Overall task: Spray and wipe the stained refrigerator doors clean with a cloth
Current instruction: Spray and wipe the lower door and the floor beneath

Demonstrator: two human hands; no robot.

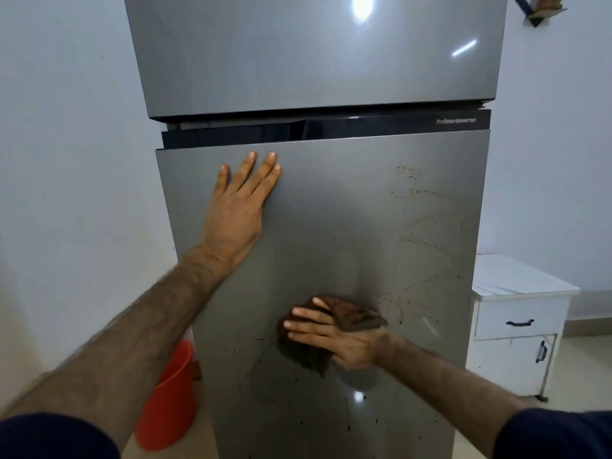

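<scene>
A grey two-door refrigerator fills the middle of the head view. Its lower door (pixel 331 226) carries brown smears and specks (pixel 420 240) on the right side and dark spots low down. The upper door (pixel 314 61) looks plain and glossy. My left hand (pixel 238 207) lies flat on the lower door near its top left corner, fingers spread, holding nothing. My right hand (pixel 334 336) presses a crumpled brown cloth (pixel 354 316) against the lower door at mid height. No spray bottle is in view.
An orange bucket (pixel 165 399) stands on the floor left of the refrigerator, by the white wall. A white cabinet (pixel 516 326) with black handles stands to the right. Something dark hangs on the wall at top right (pixel 536 11).
</scene>
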